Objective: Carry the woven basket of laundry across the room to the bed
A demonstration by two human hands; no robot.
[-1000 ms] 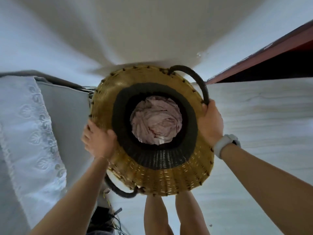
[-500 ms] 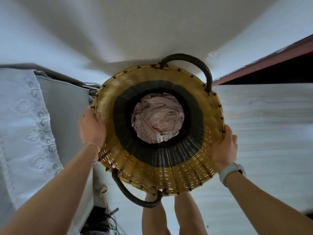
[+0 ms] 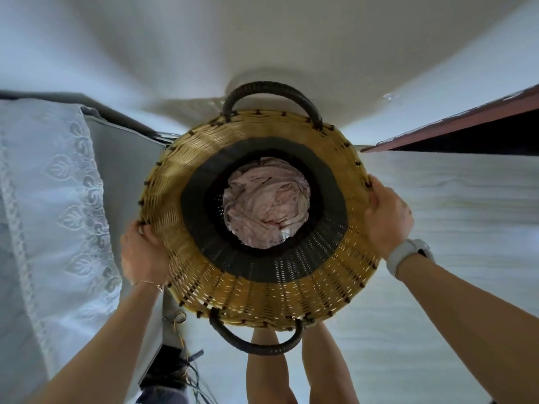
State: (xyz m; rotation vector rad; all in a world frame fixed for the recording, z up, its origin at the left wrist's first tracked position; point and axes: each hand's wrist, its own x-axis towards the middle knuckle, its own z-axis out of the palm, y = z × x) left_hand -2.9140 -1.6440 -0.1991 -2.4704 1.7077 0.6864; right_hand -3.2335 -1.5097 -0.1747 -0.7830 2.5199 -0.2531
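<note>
I look straight down into a round woven basket [image 3: 180, 182], tan with a dark band inside and two dark loop handles, one at the far side and one near my legs. Crumpled pinkish laundry [image 3: 267, 204] fills its bottom. My left hand [image 3: 143, 255] grips the rim at the lower left. My right hand [image 3: 386, 217], with a white watch on the wrist, grips the rim on the right. The basket is held up in front of my legs.
A grey appliance [image 3: 125, 164] draped with a white lace cloth [image 3: 49, 185] stands close on the left. Cables [image 3: 186, 371] lie on the floor beside it. A white wall is ahead, a red-brown door frame [image 3: 449, 123] at upper right, pale wood-look floor on the right.
The basket has turned in my hands, so its handles now sit far and near. Both hands shifted along the rim to the left and right sides.
</note>
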